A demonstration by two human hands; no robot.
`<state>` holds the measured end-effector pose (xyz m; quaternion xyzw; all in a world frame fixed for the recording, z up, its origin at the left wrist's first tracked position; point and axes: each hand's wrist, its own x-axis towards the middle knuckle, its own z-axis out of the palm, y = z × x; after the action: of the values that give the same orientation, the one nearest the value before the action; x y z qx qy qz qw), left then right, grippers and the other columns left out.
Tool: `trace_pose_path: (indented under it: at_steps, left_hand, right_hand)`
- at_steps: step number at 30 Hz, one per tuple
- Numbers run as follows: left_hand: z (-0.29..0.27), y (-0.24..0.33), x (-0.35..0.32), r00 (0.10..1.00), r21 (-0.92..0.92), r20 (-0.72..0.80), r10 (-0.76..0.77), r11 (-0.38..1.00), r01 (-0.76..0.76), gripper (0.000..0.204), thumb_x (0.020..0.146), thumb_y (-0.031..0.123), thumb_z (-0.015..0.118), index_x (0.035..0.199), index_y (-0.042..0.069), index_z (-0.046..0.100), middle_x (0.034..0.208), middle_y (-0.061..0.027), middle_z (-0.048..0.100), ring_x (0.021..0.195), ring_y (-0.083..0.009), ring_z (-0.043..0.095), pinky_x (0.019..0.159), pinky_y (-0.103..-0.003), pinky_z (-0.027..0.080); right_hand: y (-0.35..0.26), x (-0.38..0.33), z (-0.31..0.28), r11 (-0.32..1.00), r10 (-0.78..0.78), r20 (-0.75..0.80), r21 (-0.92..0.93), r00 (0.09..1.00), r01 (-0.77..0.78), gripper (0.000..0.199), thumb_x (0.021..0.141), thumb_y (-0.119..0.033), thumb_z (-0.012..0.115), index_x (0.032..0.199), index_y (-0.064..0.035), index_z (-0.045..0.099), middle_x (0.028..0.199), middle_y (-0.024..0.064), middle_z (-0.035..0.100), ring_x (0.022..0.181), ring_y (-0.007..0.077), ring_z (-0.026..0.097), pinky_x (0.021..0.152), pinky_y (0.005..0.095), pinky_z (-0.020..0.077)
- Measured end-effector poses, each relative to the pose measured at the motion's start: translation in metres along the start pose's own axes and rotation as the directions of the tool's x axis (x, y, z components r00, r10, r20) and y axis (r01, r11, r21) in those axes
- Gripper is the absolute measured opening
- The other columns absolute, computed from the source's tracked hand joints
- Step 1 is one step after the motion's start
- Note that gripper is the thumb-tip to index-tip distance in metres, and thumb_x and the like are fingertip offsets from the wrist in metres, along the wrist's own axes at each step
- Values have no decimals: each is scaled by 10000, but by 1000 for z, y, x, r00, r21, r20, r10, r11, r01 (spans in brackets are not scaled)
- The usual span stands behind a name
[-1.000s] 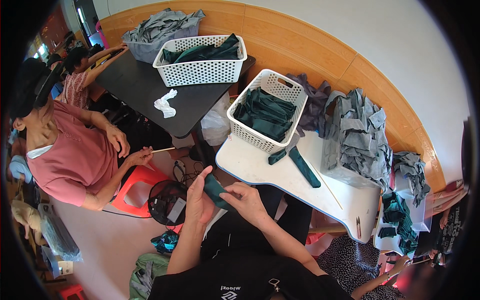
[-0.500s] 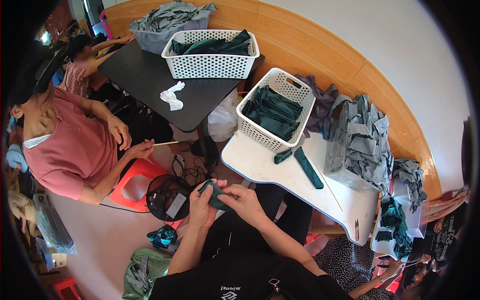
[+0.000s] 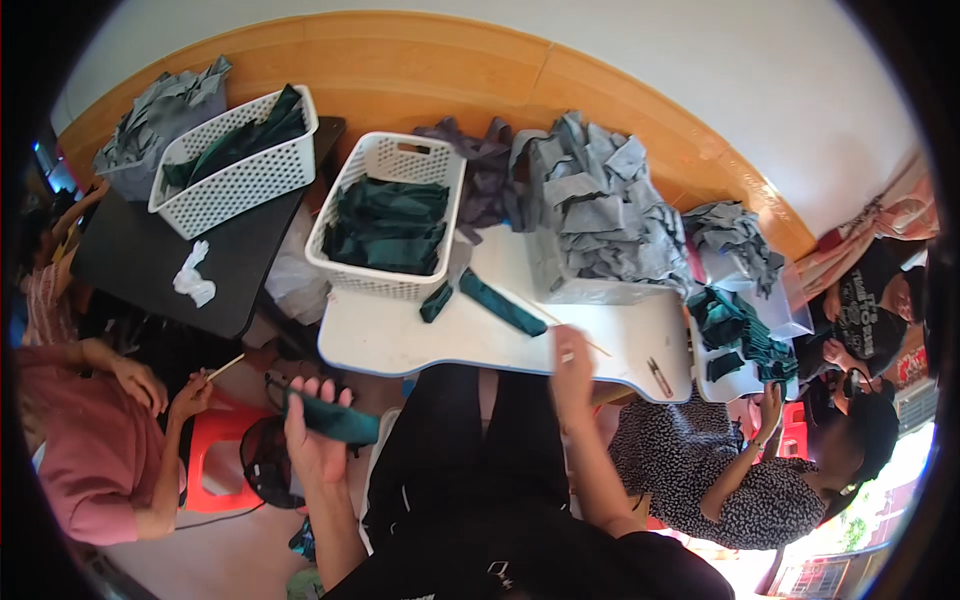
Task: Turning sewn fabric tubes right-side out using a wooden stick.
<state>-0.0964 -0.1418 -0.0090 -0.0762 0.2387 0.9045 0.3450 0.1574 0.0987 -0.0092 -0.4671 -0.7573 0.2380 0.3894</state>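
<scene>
Your left hand (image 3: 318, 432) is clamped around a soft, rolled dark-green cloth piece (image 3: 335, 420) at seven o'clock, off the white surface (image 3: 400, 340). Your right hand (image 3: 570, 362), fingers loosely apart and holding nothing, hovers at the smooth surface's near edge, at five o'clock from the white perforated plastic basket (image 3: 385, 215).

White wall (image 3: 700, 70); wooden panelling (image 3: 420, 70)

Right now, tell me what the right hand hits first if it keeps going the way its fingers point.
Probably the white table: the right hand sits at its near edge, fingers pointing across the top. Beyond lies a thin stick, then the grey cloth pile. Height above the tabletop is unclear.
</scene>
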Motion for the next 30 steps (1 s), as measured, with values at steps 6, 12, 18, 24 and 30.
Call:
trace_pose_path:
  at_steps: [6,12,18,24,30]
  left_hand:
    - [22,-9,0,983,178,135,-123,979,98,268,948,203,547,1169,51,549,997,-103,651,954,-260,633,842,-504,523]
    - [48,-12,2,965,187,184,-187,970,152,308,972,244,509,1211,51,522,1077,-128,645,1010,-275,636,837,-512,542]
    - [76,-9,18,899,143,324,-293,955,260,288,965,173,517,1218,36,498,1055,-125,639,971,-258,649,791,-504,573]
    - [94,-1,33,745,141,628,-224,975,174,249,973,205,504,1142,23,513,905,-114,648,843,-271,680,730,-472,589]
    - [94,-8,43,682,27,711,-170,976,215,279,996,275,441,1168,62,497,949,-85,626,892,-263,665,730,-459,574]
  right_hand:
    - [101,24,-37,888,-151,147,-415,978,199,218,829,-54,618,1041,-5,604,967,155,593,952,322,551,834,401,437]
    - [79,8,-54,944,-89,-2,-319,996,84,71,864,-40,567,919,2,550,937,169,575,889,350,554,787,417,453]
    - [-25,-39,-44,930,-138,345,368,928,2,120,872,-18,603,980,7,650,823,67,636,735,145,594,658,251,459]
    - [-70,-26,-36,867,-316,411,490,855,85,153,855,-75,651,1004,-49,679,791,74,617,678,186,599,608,281,474]
    - [-77,-20,-26,879,-412,368,403,834,256,174,848,-88,657,1018,-59,677,758,67,599,634,206,591,574,302,477]
